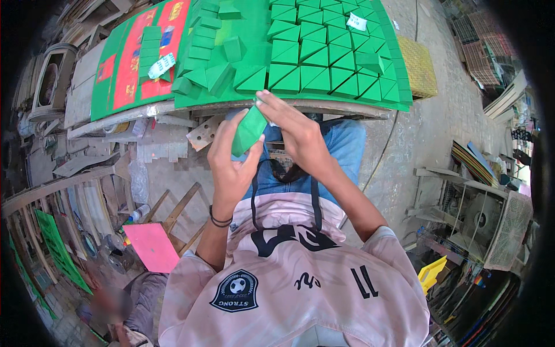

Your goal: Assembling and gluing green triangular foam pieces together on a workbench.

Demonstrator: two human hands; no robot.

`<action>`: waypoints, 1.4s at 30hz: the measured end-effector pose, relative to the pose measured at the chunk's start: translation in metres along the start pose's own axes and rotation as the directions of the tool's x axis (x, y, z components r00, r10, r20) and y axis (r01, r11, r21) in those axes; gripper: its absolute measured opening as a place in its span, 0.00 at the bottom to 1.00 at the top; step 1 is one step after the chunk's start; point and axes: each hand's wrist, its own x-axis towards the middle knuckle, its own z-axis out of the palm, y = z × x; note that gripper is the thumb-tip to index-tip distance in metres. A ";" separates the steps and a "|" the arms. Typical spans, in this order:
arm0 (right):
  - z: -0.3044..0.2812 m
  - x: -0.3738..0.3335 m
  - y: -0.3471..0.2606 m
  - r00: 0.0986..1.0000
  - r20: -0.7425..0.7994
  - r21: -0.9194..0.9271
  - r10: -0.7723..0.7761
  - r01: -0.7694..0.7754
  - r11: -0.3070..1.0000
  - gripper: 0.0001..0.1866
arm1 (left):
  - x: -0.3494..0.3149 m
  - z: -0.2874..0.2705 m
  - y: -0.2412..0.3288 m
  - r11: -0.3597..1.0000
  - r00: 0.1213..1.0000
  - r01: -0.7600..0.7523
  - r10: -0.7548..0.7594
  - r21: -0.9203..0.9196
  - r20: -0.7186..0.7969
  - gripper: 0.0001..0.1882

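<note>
Pale pink jersey fabric with black print (324, 301) fills the foreground as I watch from a distance through the head camera, with a thin black strap (315, 202) hanging down its front. Dark bands (220, 220) circle the wrist of the left hand (224, 156), which is clamped, thumb and fingers, around a faceted bright-green block (248, 134). Close against it, the right hand (299, 132) is laid nearly flat, fingers together, tips at the block's upper end; I see the two hands meeting over the piece, just short of the table edge. Blue denim trousers (348, 143) show beneath.

Past the hands, a green-covered tabletop (217, 100) carries tight rows of green triangular blocks (315, 55) at right, a white printed label (357, 22) resting on them. To their left I find loose green wedges (233, 50) and, farther over, a green sheet with red panels (124, 81), where a second white tag (161, 66) lies. A yellow woven-looking container (418, 68) stands by the table's right end. Lower down, a flat pink square panel (151, 247) sits near a co-worker in dark clothing (144, 303).
</note>
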 end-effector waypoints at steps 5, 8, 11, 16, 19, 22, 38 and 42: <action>-0.007 0.003 0.004 0.984 0.033 -0.013 -0.176 0.176 0.984 0.29 | 0.001 -0.005 0.009 0.997 0.998 0.058 -0.058 -0.057 0.000 0.22; -0.022 0.011 -0.002 0.999 -0.031 -0.068 0.008 -0.011 0.998 0.27 | 0.005 -0.017 0.018 0.981 0.992 0.129 -0.127 -0.145 0.024 0.20; -0.042 0.009 -0.021 0.978 0.066 -0.063 -0.197 0.201 0.978 0.26 | 0.009 -0.035 0.027 0.955 0.949 0.266 -0.235 -0.133 0.208 0.20; -0.046 0.009 -0.036 0.934 0.222 0.082 -0.279 0.267 0.960 0.28 | 0.020 -0.050 0.028 0.913 0.885 0.344 -0.238 -0.219 0.400 0.20; -0.043 0.012 -0.033 0.972 0.187 0.006 -0.144 0.146 0.989 0.28 | 0.021 -0.054 0.026 0.919 0.849 0.344 -0.219 -0.190 0.481 0.21; -0.040 0.008 -0.033 0.948 0.202 0.070 -0.247 0.237 0.969 0.31 | 0.021 -0.055 0.022 0.924 0.833 0.330 -0.189 -0.192 0.520 0.21; -0.054 0.010 -0.033 0.861 0.388 0.084 -0.330 0.324 0.942 0.28 | 0.024 -0.053 0.018 0.971 0.807 0.194 -0.076 -0.141 0.585 0.13; -0.053 0.008 -0.031 0.951 0.204 0.066 -0.232 0.223 0.973 0.30 | 0.022 -0.051 0.011 0.933 0.772 0.292 -0.099 -0.212 0.628 0.14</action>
